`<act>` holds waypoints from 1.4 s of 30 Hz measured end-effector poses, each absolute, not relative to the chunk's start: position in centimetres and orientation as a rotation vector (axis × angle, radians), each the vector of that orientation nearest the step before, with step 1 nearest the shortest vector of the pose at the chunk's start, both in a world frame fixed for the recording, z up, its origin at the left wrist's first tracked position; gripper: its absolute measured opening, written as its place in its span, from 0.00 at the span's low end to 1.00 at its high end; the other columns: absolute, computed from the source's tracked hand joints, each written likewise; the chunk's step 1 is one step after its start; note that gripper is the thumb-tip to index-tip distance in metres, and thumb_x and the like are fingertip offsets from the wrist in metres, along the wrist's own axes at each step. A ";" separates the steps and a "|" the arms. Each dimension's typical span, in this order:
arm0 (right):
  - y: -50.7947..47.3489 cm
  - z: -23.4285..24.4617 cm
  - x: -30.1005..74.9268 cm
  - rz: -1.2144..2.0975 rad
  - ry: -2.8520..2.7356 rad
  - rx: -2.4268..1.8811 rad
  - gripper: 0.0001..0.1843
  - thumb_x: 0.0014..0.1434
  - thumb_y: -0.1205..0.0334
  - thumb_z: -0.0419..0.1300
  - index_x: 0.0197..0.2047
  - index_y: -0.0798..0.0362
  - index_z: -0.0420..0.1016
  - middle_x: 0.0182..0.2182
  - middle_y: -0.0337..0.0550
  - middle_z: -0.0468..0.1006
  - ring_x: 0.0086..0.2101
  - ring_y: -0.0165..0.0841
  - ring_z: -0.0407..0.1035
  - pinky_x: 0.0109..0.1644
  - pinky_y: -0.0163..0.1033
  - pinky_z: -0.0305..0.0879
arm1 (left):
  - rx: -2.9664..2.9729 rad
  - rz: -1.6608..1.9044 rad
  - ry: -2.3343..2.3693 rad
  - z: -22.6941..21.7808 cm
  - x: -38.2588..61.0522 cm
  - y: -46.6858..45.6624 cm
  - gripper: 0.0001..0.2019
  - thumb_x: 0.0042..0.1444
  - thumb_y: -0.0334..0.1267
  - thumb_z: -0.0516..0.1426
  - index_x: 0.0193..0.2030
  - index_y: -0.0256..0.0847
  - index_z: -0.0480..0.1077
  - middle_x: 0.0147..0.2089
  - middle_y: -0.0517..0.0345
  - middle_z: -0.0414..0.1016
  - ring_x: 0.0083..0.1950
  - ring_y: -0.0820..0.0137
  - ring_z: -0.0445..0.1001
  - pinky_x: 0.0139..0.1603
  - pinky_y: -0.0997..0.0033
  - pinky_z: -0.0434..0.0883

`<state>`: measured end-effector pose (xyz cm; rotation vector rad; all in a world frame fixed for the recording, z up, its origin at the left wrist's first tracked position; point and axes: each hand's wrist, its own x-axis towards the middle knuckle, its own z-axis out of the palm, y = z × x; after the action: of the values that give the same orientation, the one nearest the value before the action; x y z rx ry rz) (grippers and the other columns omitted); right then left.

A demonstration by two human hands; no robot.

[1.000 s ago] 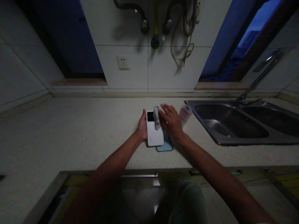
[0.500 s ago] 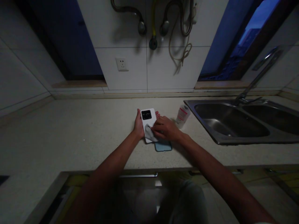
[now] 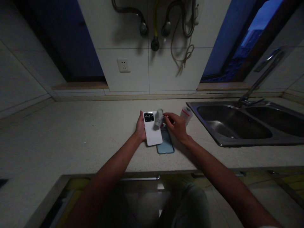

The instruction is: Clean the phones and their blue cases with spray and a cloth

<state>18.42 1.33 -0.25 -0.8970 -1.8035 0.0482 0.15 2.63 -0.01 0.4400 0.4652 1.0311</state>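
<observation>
My left hand (image 3: 140, 128) is closed round a white smartphone (image 3: 152, 134), its back and black camera block facing up. Between the fingertips of my right hand (image 3: 176, 125) hangs a crumpled pale grey cloth or wipe (image 3: 159, 118), at the phone's upper right edge. Whether the cloth touches the phone I cannot tell. Partly under the phone, a blue-grey phone case (image 3: 166, 146) lies on the counter. Behind my right hand is a clear plastic container with red print (image 3: 186, 114), partly hidden by the hand.
A double steel sink (image 3: 234, 122) with a tall faucet (image 3: 261, 76) is set into the pale countertop (image 3: 106, 133) on the right. The counter's front edge runs close to my body. Pipes, a cord and a wall socket (image 3: 123, 65) are on the tiled wall behind.
My right hand has lifted the cloth from the lower part of the phone's back up and right. More of the phone and the blue-grey case now shows. My left hand holds still.
</observation>
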 end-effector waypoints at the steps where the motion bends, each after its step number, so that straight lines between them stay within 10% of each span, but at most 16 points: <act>1: 1.5 -0.3 18.4 0.054 -1.768 -0.913 0.15 0.69 0.55 0.54 0.48 0.53 0.80 0.36 0.48 0.82 0.31 0.36 0.73 0.38 0.42 0.69 | 0.446 1.018 0.467 -0.1 0.2 2.6 0.39 0.65 0.65 0.40 0.49 0.32 0.78 0.39 0.40 0.83 0.42 0.52 0.83 0.50 0.50 0.75; 13: 1.7 -1.0 16.6 -0.238 -2.207 -0.877 0.15 0.70 0.63 0.54 0.53 0.53 0.79 0.36 0.51 0.77 0.36 0.40 0.69 0.38 0.42 0.64 | 0.362 1.031 0.486 -0.1 1.4 2.0 0.33 0.67 0.61 0.45 0.50 0.33 0.78 0.40 0.41 0.83 0.43 0.54 0.82 0.52 0.52 0.75; 22: 0.8 -0.1 17.3 -0.020 -2.382 -0.365 0.11 0.67 0.62 0.54 0.43 0.54 0.78 0.33 0.46 0.77 0.36 0.35 0.71 0.41 0.40 0.66 | 0.386 1.051 0.496 0.4 0.7 2.2 0.41 0.64 0.66 0.40 0.57 0.28 0.74 0.45 0.35 0.82 0.50 0.50 0.81 0.56 0.50 0.73; 33: 1.1 0.6 18.1 -0.046 -1.854 -0.716 0.22 0.70 0.55 0.55 0.23 0.49 0.63 0.20 0.37 0.63 0.24 0.32 0.59 0.31 0.41 0.59 | 0.432 1.039 0.475 0.4 -0.1 2.3 0.39 0.66 0.64 0.41 0.54 0.28 0.75 0.42 0.36 0.82 0.43 0.52 0.82 0.51 0.50 0.74; 42: 1.5 -0.4 17.7 -0.063 -1.903 -0.733 0.15 0.69 0.58 0.56 0.55 0.50 0.76 0.45 0.51 0.75 0.43 0.40 0.71 0.46 0.47 0.71 | 0.429 0.979 0.431 1.0 0.7 1.6 0.36 0.67 0.62 0.40 0.50 0.33 0.77 0.41 0.42 0.83 0.44 0.55 0.82 0.53 0.52 0.74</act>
<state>17.69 1.46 -0.36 -0.7325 -1.9027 -0.0632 0.67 1.57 0.96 0.4295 0.4312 0.9792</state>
